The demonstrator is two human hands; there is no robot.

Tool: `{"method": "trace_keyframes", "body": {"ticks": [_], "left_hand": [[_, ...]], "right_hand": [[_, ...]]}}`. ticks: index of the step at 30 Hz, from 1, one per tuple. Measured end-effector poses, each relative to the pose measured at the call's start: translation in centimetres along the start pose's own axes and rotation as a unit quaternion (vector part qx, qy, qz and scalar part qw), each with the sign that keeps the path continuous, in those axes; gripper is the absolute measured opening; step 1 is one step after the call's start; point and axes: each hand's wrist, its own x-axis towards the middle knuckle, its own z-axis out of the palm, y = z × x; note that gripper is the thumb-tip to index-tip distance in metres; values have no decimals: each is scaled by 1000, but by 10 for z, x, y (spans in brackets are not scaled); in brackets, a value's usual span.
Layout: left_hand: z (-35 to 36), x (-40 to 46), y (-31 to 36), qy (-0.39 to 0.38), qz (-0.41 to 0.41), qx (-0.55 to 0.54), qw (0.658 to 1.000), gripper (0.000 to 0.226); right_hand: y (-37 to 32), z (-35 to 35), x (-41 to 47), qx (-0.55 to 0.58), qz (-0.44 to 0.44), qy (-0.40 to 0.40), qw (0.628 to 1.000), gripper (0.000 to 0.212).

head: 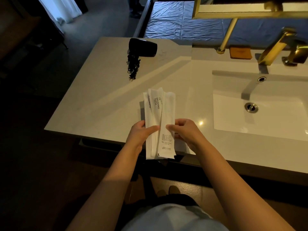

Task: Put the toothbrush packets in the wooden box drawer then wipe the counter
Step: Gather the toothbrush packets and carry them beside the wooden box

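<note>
Several long white toothbrush packets (159, 114), printed "BRUSHING TEETH", are stacked in a bundle held above the front edge of the pale counter (100, 104). My left hand (141, 133) grips the bundle's left side with the thumb across its front. My right hand (185, 130) pinches the right side. The packets' lower ends hang past the counter edge. No wooden box drawer shows clearly; a dark gap lies under the counter edge near my hands.
A black hair dryer (143, 47) with coiled cord lies at the counter's back left. A white sink (260, 107) with gold faucet (276, 47) fills the right. A brown leather coaster (240, 52) sits behind it.
</note>
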Motion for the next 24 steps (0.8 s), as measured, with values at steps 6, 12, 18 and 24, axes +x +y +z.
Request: {"method": "trace_keyframes", "body": {"ticks": [6,12,18,24], "left_hand": [[8,-22,-3,-93,0,-13,996,30],[28,-40,-16,-183,-17,-54,981,27],[69,-58,-36,-223,-13,15,975,33],[129,-94,-43,-215,32,117,969,30]], "right_hand": [[18,-10,-20,29,2,46,999,21],[37,-33,-55,88,-15,35,995,6],[71,-69,-104,120,-28,85,989,11],[108,-119,-155,177,-63,147,971,17]]}}
